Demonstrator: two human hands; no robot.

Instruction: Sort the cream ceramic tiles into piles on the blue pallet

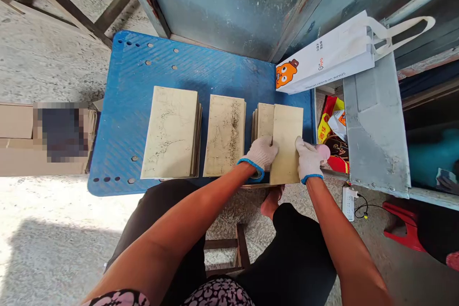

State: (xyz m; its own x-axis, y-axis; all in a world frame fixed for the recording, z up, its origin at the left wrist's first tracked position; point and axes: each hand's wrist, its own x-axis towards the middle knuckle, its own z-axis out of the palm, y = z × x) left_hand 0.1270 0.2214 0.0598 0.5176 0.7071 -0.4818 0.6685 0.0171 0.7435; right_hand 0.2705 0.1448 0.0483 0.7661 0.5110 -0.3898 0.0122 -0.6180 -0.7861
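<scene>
Three stacks of pale rectangular plates lie on a blue board (122,119). Both my hands wear white knit gloves with blue cuffs. My left hand (261,154) and my right hand (307,158) grip the near end of the top plate (287,138) of the right stack, one on each long edge. That plate is shifted to the right of the plates under it. The middle stack (225,135) and the left stack (172,131) lie untouched to the left of my hands.
A white paper bag (330,60) with an orange cartoon figure lies at the board's far right corner. A grey metal box (375,124) and coloured packets (332,124) are on the right. Cardboard (16,138) lies left. A white power strip (347,203) and a red stool (403,224) are on the floor.
</scene>
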